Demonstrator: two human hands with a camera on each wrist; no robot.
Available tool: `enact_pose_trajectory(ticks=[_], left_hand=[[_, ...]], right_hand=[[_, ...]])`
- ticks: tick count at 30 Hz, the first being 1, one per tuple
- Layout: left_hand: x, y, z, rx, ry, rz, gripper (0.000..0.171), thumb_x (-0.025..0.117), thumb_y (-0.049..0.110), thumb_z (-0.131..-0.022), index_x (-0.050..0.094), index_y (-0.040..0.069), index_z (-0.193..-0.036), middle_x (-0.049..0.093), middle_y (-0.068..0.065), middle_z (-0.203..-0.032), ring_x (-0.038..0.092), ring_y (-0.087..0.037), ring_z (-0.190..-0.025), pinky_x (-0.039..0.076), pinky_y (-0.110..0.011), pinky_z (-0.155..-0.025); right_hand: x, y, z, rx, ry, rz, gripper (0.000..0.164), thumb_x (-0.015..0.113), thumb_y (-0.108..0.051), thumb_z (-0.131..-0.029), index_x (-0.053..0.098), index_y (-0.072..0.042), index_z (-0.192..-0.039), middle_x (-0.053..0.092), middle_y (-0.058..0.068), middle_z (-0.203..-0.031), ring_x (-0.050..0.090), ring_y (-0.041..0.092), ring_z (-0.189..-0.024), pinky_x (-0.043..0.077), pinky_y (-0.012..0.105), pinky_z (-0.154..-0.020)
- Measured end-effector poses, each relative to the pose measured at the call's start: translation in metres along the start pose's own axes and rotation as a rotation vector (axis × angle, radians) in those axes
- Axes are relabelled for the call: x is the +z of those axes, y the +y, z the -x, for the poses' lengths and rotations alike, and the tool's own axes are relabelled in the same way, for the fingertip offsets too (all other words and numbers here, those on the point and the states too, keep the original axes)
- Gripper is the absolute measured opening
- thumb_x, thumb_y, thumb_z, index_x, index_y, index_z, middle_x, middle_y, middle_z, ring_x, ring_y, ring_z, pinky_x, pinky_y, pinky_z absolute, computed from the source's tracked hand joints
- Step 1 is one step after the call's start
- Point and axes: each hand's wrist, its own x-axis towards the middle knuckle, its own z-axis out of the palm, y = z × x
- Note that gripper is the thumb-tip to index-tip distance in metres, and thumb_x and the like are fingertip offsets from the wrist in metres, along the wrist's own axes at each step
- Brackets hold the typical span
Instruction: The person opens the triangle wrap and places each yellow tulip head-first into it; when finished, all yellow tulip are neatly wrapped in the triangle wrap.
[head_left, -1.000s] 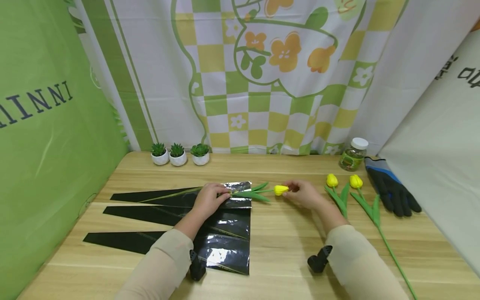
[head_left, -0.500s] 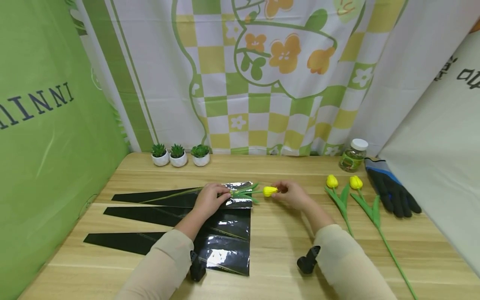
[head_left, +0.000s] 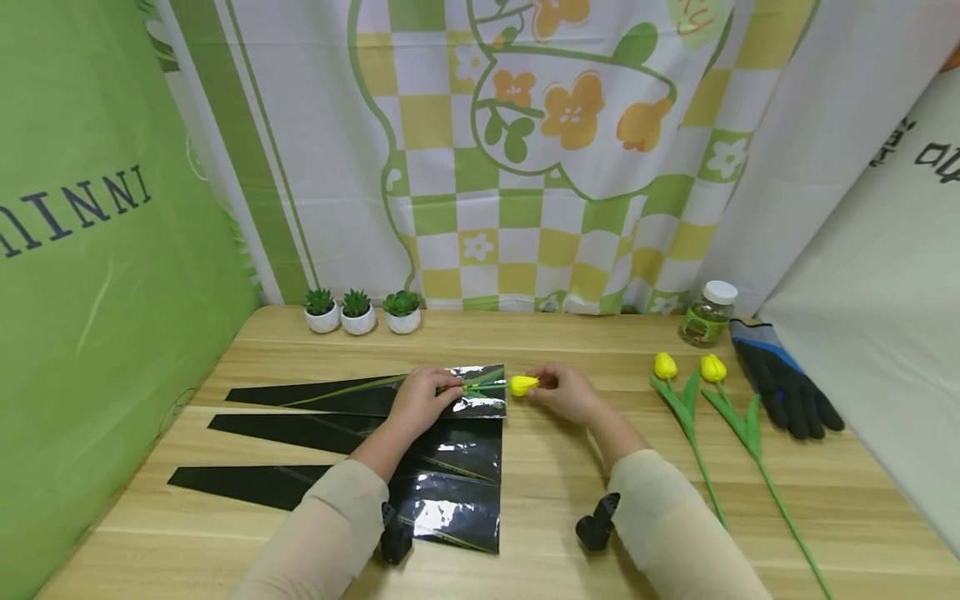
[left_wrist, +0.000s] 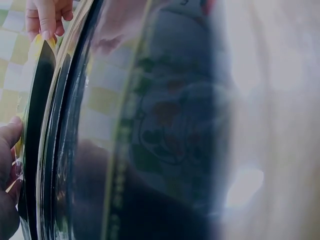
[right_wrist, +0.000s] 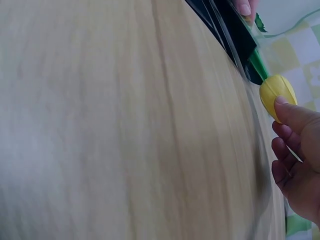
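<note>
My right hand (head_left: 567, 394) pinches the yellow bloom of an artificial tulip (head_left: 522, 386) between thumb and fingers. The tulip's stem and green leaves lie inside a black-and-clear flower sleeve (head_left: 483, 409), while the bloom stays just outside its right-hand mouth. Near that mouth, my left hand (head_left: 422, 404) grips the sleeve's upper layer with thumb and fingertips. In the right wrist view the thumb lies on the bloom (right_wrist: 276, 90). Reflective sleeve film (left_wrist: 165, 120) fills much of the left wrist view. The stem's lower end is hidden.
Two more flower sleeves (head_left: 465, 437) lie nearer, the nearest partly under the left forearm. Two yellow tulips (head_left: 664, 367) lie at the right, beside a dark glove (head_left: 787, 383) and a white-lidded jar (head_left: 707, 315). Several small potted succulents (head_left: 358, 314) stand at the back left.
My right hand has moved left with the tulip, and its leaves have gone from outside the sleeve to inside. The left hand has kept its place on the sleeve.
</note>
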Motion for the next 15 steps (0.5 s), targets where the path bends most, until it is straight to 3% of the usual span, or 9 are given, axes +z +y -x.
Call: enact_pose_trajectory(ticks=[15], left_hand=[[-0.002,0.001,0.0,0.002,-0.008,-0.003,0.023,0.069,0.025,-0.091,0.076,0.014,-0.11,0.071,-0.007,-0.117,0.061,-0.029,-0.114,0.048,-0.047,-0.102]], right_hand=[[0.023,-0.012,-0.009,-0.064,0.012,-0.021,0.032,0.07,-0.016,-0.089,0.067,-0.004,-0.119,0.067,0.011,-0.1,0.059,0.021,-0.092,0.05,0.037,-0.087]])
